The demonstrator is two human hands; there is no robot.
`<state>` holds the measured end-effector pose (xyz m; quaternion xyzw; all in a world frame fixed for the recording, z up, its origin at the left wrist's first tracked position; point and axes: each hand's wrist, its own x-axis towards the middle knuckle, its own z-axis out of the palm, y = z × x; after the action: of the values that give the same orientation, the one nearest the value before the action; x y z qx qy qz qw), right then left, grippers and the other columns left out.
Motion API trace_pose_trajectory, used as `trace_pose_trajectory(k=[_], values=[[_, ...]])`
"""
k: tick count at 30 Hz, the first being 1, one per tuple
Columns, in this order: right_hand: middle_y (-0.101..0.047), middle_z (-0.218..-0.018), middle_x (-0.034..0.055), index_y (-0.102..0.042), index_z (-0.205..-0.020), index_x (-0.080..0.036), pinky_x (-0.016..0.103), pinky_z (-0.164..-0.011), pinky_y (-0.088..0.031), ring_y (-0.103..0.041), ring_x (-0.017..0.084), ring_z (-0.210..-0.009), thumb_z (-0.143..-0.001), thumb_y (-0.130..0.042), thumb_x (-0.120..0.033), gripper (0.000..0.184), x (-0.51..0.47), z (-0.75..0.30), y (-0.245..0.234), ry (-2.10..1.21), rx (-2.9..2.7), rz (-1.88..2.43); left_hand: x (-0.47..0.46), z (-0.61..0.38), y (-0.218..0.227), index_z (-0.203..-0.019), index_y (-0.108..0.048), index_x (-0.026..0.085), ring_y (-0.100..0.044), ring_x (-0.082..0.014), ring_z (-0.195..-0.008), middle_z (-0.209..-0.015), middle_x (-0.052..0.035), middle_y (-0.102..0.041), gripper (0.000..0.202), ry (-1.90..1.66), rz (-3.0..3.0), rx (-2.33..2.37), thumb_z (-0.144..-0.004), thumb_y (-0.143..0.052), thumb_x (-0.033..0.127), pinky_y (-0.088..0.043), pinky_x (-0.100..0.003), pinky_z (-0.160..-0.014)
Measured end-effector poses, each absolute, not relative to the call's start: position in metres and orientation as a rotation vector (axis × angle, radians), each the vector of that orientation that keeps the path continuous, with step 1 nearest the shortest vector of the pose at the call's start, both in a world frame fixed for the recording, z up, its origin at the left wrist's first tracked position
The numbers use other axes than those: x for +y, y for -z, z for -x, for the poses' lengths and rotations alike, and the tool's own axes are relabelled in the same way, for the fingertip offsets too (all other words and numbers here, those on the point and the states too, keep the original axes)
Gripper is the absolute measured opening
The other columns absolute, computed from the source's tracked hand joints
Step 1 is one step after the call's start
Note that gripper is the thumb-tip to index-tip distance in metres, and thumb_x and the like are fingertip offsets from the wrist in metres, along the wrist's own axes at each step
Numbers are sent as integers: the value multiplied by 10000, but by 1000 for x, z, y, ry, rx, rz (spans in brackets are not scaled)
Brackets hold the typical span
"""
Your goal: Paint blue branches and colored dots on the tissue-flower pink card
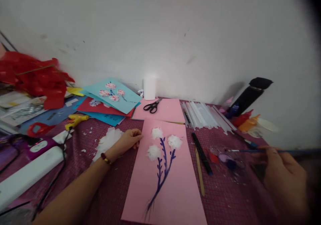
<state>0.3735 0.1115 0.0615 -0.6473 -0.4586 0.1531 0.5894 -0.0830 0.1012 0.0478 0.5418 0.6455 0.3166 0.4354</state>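
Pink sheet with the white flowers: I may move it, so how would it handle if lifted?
The pink sheet would probably be light and bend easily, since it looks thin and flat. Its white flowers look fluffy and raised, so they might crush.

Pretty clearly a craft corner, though whether it's in a home or a small workshop I can't tell. Everything sits on a checked maroon tablecloth [225, 200] up against a plain, marked wall [155, 34]. You've got a yellow glue gun [76, 119], a row of whitish sticks [200, 113] (glue sticks, maybe?), scissors [151, 108] on some pink paper [170, 109], a paintbrush [238, 150] and dabs of paint [230, 164]. Flower cards [120, 99] are piled at the back, there's a pink flower picture [175, 185] up front, and paper scraps [84, 150] litter the cloth near a power strip [32, 175].
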Motion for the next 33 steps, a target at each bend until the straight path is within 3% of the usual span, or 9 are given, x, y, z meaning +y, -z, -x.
trace_pose_trajectory(k=[5, 9, 12, 17, 25, 33], values=[[-628, -630, 88, -677, -791, -277, 444, -593, -421, -549, 212, -517, -782, -649, -495, 220, 113, -374, -65, -462, -933, 1477, 103, 83, -52, -773, -540, 191, -490, -99, -425, -498, 63, -543, 301, -814, -1326, 1654, -745, -626, 478, -350, -207, -426], [-628, -611, 63, -639, -794, -233, 372, -535, -400, -529, 187, -495, -774, -641, -480, 248, 113, -372, -69, -454, -911, 1479, 100, 77, -60, -753, -550, 202, -503, -110, -455, -521, 54, -570, 320, -788, -1360, 1673, -672, -628, 502, -386, -225, -472], [-592, -556, 6, -597, -800, -207, 304, -482, -363, -461, 149, -449, -787, -578, -543, 337, 114, -373, -69, -447, -948, 1438, 100, 80, -61, -760, -554, 211, -474, -105, -448, -502, 68, -565, 325, -764, -1389, 1696, -660, -629, 510, -352, -217, -474], [-584, -572, -23, -596, -830, -202, 283, -530, -414, -517, 157, -519, -872, -522, -492, 302, 121, -383, -58, -403, -1021, 1372, 112, 99, -37, -867, -531, 247, -516, -116, -533, -517, 102, -590, 347, -706, -1354, 1702, -711, -572, 555, -372, -212, -556], [-607, -574, -19, -619, -853, -187, 268, -501, -394, -505, 144, -495, -888, -533, -471, 299, 117, -379, -58, -461, -1041, 1368, 106, 90, -48, -822, -553, 223, -513, -131, -501, -514, 64, -598, 323, -737, -1372, 1724, -683, -611, 509, -385, -227, -523], [-621, -588, -6, -661, -855, -179, 271, -501, -414, -541, 155, -514, -846, -595, -508, 335, 121, -389, -46, -434, -995, 1362, 106, 84, -47, -792, -555, 197, -472, -115, -426, -497, 46, -570, 412, -795, -1381, 1694, -652, -619, 580, -362, -233, -456]])
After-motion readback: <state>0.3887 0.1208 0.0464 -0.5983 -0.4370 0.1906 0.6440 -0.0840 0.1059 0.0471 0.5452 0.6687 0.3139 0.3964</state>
